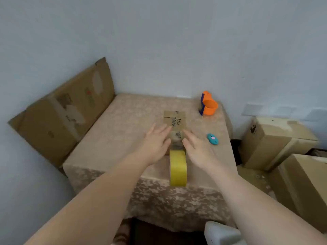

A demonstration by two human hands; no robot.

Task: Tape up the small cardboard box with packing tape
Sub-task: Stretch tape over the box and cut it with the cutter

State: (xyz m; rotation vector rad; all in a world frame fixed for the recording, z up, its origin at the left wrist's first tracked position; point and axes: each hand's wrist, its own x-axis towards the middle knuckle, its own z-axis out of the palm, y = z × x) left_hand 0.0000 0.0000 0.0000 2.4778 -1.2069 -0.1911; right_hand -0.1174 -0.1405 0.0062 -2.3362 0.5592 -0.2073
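From the head view, the small cardboard box (174,123) lies near the middle of the tabletop (113,135). Your left hand (155,142) and right hand (196,147) sit on either side of the box's near end, each grip released and holding nothing. The yellow tape roll (178,167) stands just in front of the box. Press both flaps flat first, then pull the tape straight along the seam.

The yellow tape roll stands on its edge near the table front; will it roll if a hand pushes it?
Probably. The yellow tape roll stands upright on its round rim, so a nudge could roll it. It sits at the table front edge, so it might fall off. It looks rigid.
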